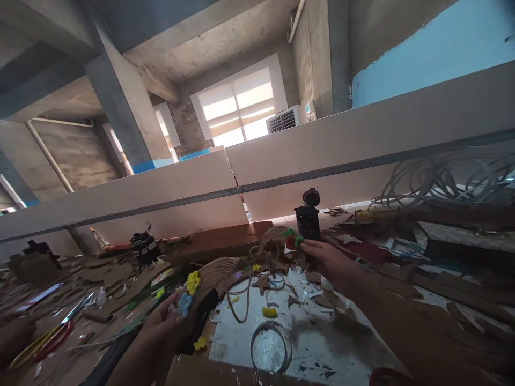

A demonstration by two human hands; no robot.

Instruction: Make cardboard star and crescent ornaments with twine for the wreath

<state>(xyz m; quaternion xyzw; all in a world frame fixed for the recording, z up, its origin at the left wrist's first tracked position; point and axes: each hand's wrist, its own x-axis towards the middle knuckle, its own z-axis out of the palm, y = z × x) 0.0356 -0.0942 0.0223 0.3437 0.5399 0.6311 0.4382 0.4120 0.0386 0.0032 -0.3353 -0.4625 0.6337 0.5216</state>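
My left hand (164,317) is closed around small flower-shaped pieces; a yellow flower (193,282) and a light blue flower (185,304) stick out past the fingers. Farther right, my right hand (322,254) pinches a small red piece with green ends (290,240). Beside that piece is a twine-wound shape (276,238), with loose twine (240,320) hanging in a loop over the white sheet; whether the two are joined, I cannot tell. Between my hands lie a brown star (262,283), a small yellow piece (269,312) and a ring-shaped roll (289,351).
Red-and-yellow-handled scissors (56,340) lie at the left, near another person's hand (16,333). A black container with its lid raised (308,220) stands behind my right hand. Cardboard scraps cover the table, and coiled pale tubing (434,179) sits against the low partition (341,145).
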